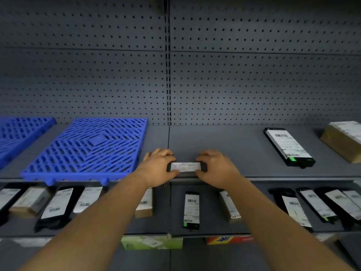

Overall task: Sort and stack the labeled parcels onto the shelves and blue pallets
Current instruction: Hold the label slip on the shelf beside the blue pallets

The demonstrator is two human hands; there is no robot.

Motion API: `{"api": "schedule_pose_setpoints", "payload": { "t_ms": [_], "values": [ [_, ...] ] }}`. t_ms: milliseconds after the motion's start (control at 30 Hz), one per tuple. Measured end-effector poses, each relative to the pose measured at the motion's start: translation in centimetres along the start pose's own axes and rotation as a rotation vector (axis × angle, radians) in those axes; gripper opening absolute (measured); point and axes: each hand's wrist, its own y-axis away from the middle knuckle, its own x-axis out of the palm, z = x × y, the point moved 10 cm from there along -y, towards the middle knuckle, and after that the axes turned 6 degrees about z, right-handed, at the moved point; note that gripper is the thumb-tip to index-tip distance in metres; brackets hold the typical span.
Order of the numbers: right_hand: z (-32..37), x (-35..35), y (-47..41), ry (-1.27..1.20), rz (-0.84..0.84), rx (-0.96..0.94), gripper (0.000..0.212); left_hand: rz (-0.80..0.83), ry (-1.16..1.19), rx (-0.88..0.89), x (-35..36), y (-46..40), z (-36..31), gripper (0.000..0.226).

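Left hand (158, 169) and right hand (215, 169) gripped a small black labelled parcel (185, 166) by its ends at the upper shelf (224, 145) front edge. Best seated flat, label up, pushed back from the lip before letting go.

Matt grey metal shelf (234, 141) with a perforated metal back panel (254, 81). At nine o'clock, a glossy blue plastic pallet (88, 149), slatted. At three o'clock, a shiny black plastic parcel (289, 147) with a white paper label, beside a brown cardboard box (340, 145), dull.
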Motion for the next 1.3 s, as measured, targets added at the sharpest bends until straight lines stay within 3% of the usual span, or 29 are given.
{"api": "schedule_pose_setpoints", "payload": {
  "t_ms": [333,967,1300],
  "values": [
    [0.4,0.3,-0.8,0.003,0.034,-0.051,0.042,-0.013,0.018,-0.012,-0.1,-0.2,-0.4,0.047],
    [0.5,-1.3,-0.3,-0.096,-0.095,-0.125,0.040,-0.045,0.002,0.022,-1.3,-0.5,-0.5,0.063],
    [2.5,-1.8,-0.9,-0.134,-0.136,-0.177,0.036,-0.117,0.045,0.037,-2.8,0.8,0.6,0.044]
  ]
}}
